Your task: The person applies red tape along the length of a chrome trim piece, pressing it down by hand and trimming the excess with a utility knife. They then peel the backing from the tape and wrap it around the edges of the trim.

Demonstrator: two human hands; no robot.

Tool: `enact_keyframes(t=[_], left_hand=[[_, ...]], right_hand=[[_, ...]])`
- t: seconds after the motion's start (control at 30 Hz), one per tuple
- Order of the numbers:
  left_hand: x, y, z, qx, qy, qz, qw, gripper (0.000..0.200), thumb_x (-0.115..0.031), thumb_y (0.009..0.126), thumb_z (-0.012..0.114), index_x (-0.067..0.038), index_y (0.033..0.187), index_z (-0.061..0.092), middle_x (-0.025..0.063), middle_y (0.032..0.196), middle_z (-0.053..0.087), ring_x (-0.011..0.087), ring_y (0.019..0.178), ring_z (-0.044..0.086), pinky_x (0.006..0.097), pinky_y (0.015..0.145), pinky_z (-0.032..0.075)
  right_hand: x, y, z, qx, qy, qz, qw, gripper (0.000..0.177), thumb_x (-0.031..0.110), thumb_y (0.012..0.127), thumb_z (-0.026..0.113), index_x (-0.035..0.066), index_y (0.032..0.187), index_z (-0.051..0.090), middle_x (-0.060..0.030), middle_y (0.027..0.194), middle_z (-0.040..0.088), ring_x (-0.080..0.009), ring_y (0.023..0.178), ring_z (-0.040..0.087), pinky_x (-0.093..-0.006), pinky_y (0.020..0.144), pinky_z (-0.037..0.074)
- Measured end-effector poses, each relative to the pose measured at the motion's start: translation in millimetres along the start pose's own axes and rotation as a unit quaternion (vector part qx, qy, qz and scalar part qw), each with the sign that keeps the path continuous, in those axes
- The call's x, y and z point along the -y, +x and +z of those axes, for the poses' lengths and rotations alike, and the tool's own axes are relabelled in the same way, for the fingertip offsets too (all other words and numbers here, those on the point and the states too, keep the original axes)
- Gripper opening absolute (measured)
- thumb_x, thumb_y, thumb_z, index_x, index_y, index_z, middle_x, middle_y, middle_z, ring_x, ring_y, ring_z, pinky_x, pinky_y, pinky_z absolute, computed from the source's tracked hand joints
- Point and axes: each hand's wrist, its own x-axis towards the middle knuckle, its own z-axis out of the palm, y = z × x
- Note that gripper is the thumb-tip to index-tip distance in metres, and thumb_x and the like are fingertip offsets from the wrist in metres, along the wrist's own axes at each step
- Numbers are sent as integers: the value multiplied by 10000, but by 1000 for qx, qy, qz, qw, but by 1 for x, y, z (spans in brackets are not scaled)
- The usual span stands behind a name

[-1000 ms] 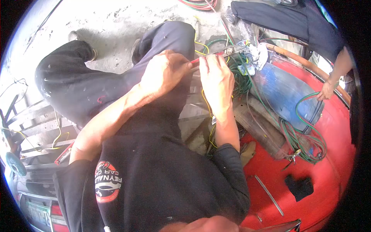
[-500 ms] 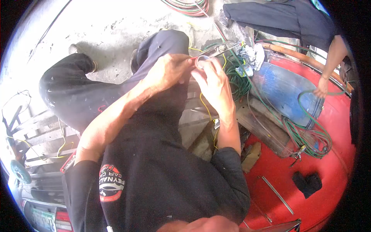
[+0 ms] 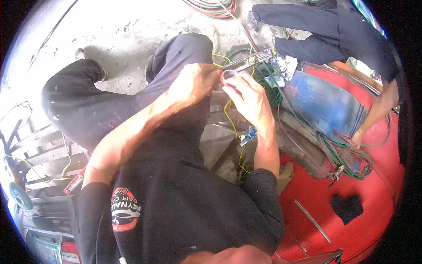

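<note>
One ring (image 3: 229, 73), “CAR” shirt logo (image 3: 125, 211)

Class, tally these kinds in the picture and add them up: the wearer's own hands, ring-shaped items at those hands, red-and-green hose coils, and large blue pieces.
Wearer's hands: 2 (left hand, right hand)
Ring-shaped item: 1
Red-and-green hose coils: 2 (top coil, right-side coil)
Large blue piece: 1
Total: 6

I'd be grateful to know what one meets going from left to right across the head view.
Round teal disc, round red-and-white shirt logo, left hand, pale-lined ring-shaped roll, right hand, scuffed blue cylindrical drum.
</note>
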Motion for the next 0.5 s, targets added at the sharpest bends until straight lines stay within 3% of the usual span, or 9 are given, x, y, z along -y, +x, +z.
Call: enact_keyframes(t=[0.13,0.23,0.27,0.37,0.5], left_hand=[[-2,-4,10,-46,36,31,998,310,-252,1050,585,18,1082,735,115,645,621,134,594,580,345,589,484],[-4,-6,10,-68,56,24,996,324,-266,1043,593,9,1136,735,127,648,624,140,590,584,351,589,487],[-7,-6,8,-74,66,20,995,332,-272,1041,595,6,1156,734,128,652,628,139,590,586,352,590,490],[-18,-8,3,-39,39,-33,998,347,-286,1040,598,6,1175,729,133,667,640,139,600,593,348,601,498],[-10,-6,6,-45,18,-33,998,352,-293,1047,590,5,1175,729,127,661,634,141,604,599,341,602,500]], right_hand=[[8,3,-9,-10,-65,12,998,120,51,898,741,6,1005,707,-153,921,687,-317,794,696,-390,700,556],[12,5,-21,2,-190,93,977,100,77,917,726,-1,975,702,-182,908,682,-358,790,692,-425,683,547],[4,4,-21,-31,-214,91,972,179,215,974,674,38,951,664,-162,895,653,-386,753,693,-469,645,557],[3,12,-28,-46,-230,103,967,185,223,978,672,41,950,659,-167,898,656,-394,764,693,-477,646,551],[6,15,-17,-50,-202,93,974,233,239,952,718,20,932,638,-161,892,681,-398,750,692,-473,650,550]])
